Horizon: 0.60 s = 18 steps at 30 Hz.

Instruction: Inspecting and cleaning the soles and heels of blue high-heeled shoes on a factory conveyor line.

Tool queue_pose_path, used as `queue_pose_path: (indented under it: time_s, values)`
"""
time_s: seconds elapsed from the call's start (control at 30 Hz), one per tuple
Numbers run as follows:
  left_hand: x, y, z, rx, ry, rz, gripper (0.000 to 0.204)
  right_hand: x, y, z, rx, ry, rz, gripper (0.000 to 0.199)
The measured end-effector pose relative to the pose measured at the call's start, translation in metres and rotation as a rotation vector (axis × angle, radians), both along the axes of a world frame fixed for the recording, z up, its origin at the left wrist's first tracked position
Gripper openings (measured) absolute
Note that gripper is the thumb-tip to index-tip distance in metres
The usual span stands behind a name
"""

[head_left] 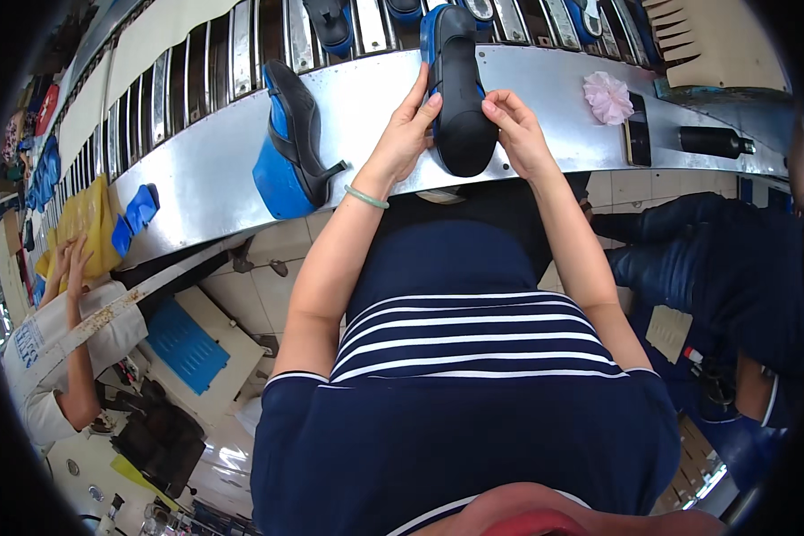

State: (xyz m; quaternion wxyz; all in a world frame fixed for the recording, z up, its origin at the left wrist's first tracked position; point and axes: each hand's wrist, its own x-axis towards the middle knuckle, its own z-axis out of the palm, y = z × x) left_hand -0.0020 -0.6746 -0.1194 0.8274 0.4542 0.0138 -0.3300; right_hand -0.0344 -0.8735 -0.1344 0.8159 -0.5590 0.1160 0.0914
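A black shoe with blue edging (464, 116) is held over the metal ledge, its dark sole facing me. My left hand (406, 134) grips its left side with thumb and fingers, and a green bangle circles that wrist. On the opposite side, the fingertips of my right hand (518, 129) close on the shoe's edge. Left of my hands, a black high-heeled shoe (304, 134) lies on its side, its thin heel pointing toward my left wrist. A bright blue piece (281, 183) lies against or under it; I cannot tell whether they are joined.
Beyond the metal ledge (205, 192) runs a roller conveyor (241, 49) carrying more shoes (332, 27). Toward the right lie a pink scrunchie (607, 96), a dark phone-like slab (637, 134) and a black bottle (715, 141). Other people (80, 348) are at both sides.
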Motion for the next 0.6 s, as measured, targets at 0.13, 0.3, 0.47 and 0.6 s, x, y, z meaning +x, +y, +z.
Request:
queue_pose_path:
  time_s: [0.13,0.3,0.47,0.6]
  values:
    - [-0.006,0.005,-0.011,-0.205,-0.045,-0.002,0.07,0.002,0.005,0.0,0.037,-0.008,-0.044,0.016]
    - [-0.014,0.005,-0.028,-0.269,-0.161,-0.032,0.076,0.002,0.008,-0.002,-0.022,0.002,-0.097,0.023]
    - [-0.015,-0.007,-0.023,-0.068,-0.218,-0.004,0.073,-0.001,0.012,0.005,0.012,0.092,-0.127,0.033]
    - [-0.012,-0.011,-0.014,0.004,-0.259,-0.01,0.07,-0.004,0.006,-0.011,0.048,0.131,-0.157,0.044]
